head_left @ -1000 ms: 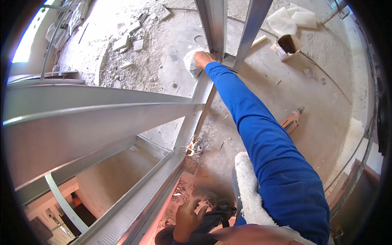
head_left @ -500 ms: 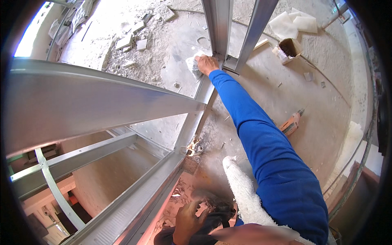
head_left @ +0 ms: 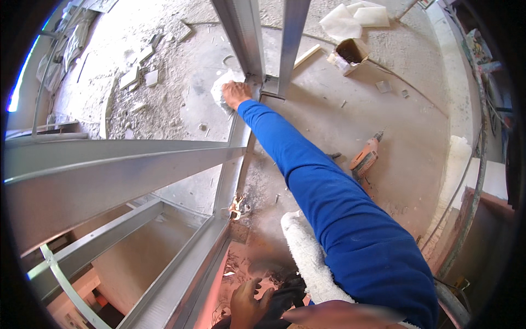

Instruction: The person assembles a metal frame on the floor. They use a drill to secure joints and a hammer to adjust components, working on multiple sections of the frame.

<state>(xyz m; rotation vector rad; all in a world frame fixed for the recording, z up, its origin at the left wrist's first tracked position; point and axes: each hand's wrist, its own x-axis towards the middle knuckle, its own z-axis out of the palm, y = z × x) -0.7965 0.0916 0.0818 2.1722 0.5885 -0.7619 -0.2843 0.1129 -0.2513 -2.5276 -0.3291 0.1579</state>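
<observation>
My right hand (head_left: 236, 94), at the end of a blue sleeve, reaches far out and is closed on a crumpled white plastic bag (head_left: 219, 88). The bag lies at the floor track (head_left: 233, 137), right beside the foot of an upright metal stud (head_left: 245, 44). What the bag holds cannot be made out. My left hand (head_left: 247, 300) is low in the view, its fingers apart and slightly bent, with nothing visible in them. It is near the metal framing. A white towel (head_left: 312, 257) hangs down beside my right arm.
An orange power drill (head_left: 366, 156) lies on the floor to the right. Farther off are a cardboard box (head_left: 350, 54) and white foam sheets (head_left: 350, 19). Broken tile pieces (head_left: 131, 77) and rubble spread at the far left. A wide metal stud (head_left: 120, 181) crosses the left side.
The view has shifted, so the framing, floor and drill appear farther left. My right hand stays on the plastic bag. The left hand sits slightly lower in view.
</observation>
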